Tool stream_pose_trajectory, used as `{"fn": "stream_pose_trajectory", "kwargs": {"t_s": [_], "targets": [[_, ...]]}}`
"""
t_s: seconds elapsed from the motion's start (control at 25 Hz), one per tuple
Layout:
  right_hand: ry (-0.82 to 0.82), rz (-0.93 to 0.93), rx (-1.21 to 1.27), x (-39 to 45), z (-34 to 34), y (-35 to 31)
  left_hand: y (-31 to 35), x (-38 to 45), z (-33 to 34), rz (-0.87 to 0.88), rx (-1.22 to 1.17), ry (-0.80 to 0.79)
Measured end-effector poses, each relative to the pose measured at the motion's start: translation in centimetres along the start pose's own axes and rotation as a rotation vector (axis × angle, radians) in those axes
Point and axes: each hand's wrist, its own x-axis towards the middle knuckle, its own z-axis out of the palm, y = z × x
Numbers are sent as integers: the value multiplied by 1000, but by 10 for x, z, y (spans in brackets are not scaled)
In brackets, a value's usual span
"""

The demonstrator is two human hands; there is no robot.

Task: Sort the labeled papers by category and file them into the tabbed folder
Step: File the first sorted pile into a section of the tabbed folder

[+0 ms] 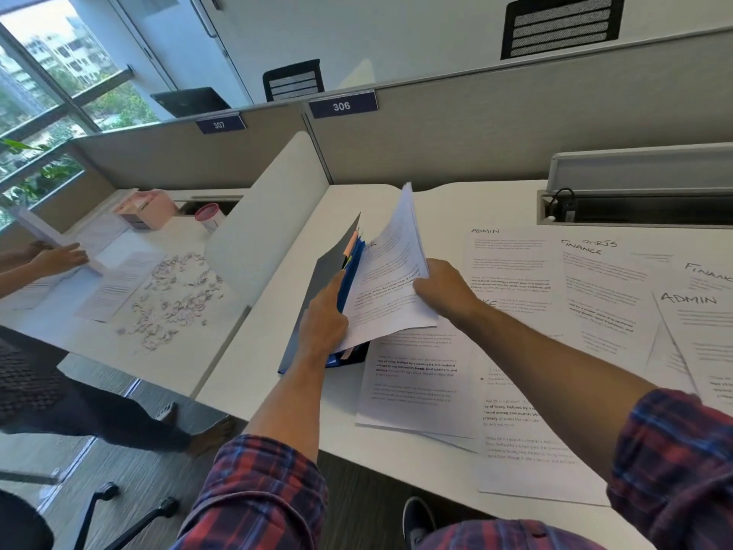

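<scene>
While the dark blue tabbed plastic folder (317,307) stands half open on the white surface (277,351), its left cover is propped up and its inner dividers — edged with pink and yellow tabs (351,248) — are spread by the left hand (323,323). The grip of that hand is closed on the folder's dividers, with the fingers pushed in among them. A thin sheaf of white printed papers (390,271) is held tilted over the folder by the right hand (440,289); its grip is pinched on the sheaf's right edge, thumb on top. The sheaf's lower part rests against the folder's open side.

More printed sheets are spread flat on the surface to the right of the folder, overlapping one another. One sheet headed "ADMIN" in handwriting (486,231) lies behind the right forearm, a sheet headed "FINANCE" (583,248) lies just beside it, and a second "ADMIN" sheet (690,299) lies nearer the right edge. An unlabelled printed sheet (412,379) lies just below the folder.

Both forearms are seen in rolled red-and-blue plaid sleeves (269,490). At the neighbouring desk to the left, another person's hands (59,256) are seen on paper, near a scatter of torn paper scraps (178,295).
</scene>
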Motion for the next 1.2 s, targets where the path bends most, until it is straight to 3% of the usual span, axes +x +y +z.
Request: {"fn": "stream_pose_trajectory", "kwargs": {"t_s": [0.24,0.44,0.6,0.72,0.88,1.0,1.2], "targets": [[-2,21,-146,9,12,-18,6,-2,3,23,12,-17],[-5,89,-146,12,33,-25,14,-6,2,37,-14,-22],[113,114,-104,15,46,-27,14,-7,1,36,-6,-2],[52,108,-90,17,56,-29,15,-7,-1,32,-6,9],[-38,47,-27,18,72,-26,18,-8,-3,36,-41,11],[-18,-23,-2,19,81,-21,18,-10,-4,39,-82,25],[-41,-111,-180,26,93,-11,27,-15,-4,62,-122,37]]}}
